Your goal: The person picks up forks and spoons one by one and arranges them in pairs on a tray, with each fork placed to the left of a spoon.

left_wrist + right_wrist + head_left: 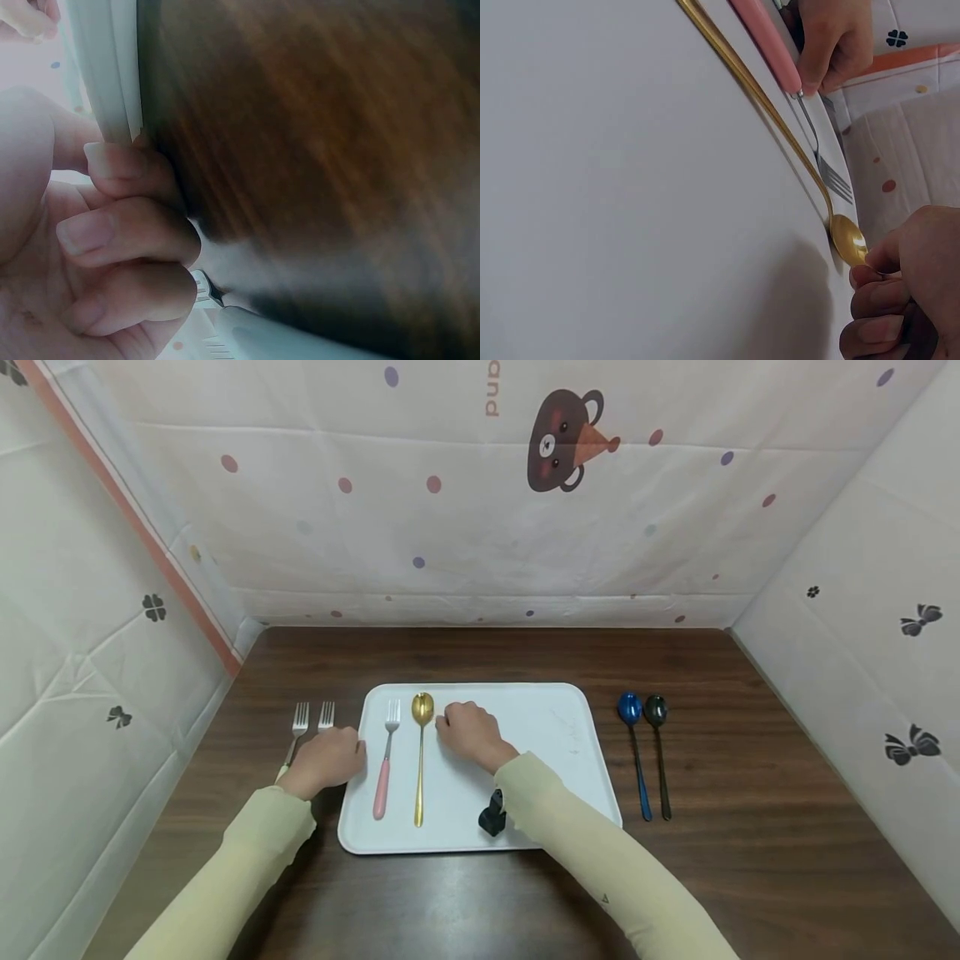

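My left hand (327, 762) is at the left edge of a white tray (525, 710), fingers curled, thumb and forefinger pinching its rim. Next to it lie two silver forks (300, 718), one with a pale handle; the hand partly covers the other. On the tray, a pink-handled fork (382, 781) and a gold spoon (419, 760) lie side by side. Over the tray, just right of the spoon's bowl, is my right hand (471, 733), its fingers curled and no object visible in them. In the right wrist view its fingertips (870, 274) overlap the edge of the spoon's bowl.
Right of the tray, a blue spoon (636, 752) and a black spoon (659, 752) lie on the dark wooden table (750, 793). A small black object (492, 814) shows beside my right cuff. Patterned white cloth (465, 527) stands around the back and sides.
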### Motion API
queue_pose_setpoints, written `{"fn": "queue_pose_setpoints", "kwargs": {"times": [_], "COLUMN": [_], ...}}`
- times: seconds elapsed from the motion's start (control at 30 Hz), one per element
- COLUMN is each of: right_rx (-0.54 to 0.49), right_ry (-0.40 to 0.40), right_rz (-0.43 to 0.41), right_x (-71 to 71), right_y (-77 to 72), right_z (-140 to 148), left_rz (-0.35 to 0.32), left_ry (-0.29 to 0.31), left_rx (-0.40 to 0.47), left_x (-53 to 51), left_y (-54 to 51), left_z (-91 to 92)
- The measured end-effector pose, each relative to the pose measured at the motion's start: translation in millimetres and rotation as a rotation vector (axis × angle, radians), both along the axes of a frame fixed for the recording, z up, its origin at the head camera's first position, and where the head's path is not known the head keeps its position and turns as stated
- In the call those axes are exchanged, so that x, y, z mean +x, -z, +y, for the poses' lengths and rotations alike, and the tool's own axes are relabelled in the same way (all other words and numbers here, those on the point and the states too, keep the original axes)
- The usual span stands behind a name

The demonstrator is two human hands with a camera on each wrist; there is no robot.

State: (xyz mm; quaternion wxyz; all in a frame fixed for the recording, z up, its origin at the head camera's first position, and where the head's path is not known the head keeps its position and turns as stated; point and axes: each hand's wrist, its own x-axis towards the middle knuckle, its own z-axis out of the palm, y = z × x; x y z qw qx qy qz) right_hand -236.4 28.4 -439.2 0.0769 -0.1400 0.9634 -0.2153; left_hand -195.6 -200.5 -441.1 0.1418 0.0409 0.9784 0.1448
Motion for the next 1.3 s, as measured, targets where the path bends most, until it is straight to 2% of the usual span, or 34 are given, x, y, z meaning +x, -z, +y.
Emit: {"fn": "queue_pose_setpoints", "kwargs": {"times": [0.8,1.3], "right_rx": [0.021,0.007], "right_ry": [0.088,0.158], "right_rz": [-0.030,0.000], "right_x": [-2.3,-9.1], "right_y": [-0.1,-3.9], "right_z": [46,85], "left_rz": [-0.010,-0.008], "left_ry": [0.009,0.013], "left_rx": [-0.005,0.002], "left_x": [1.0,-0.6], "left_y": [0.3,1.1], "left_z": [-3.2,-4.2]}}
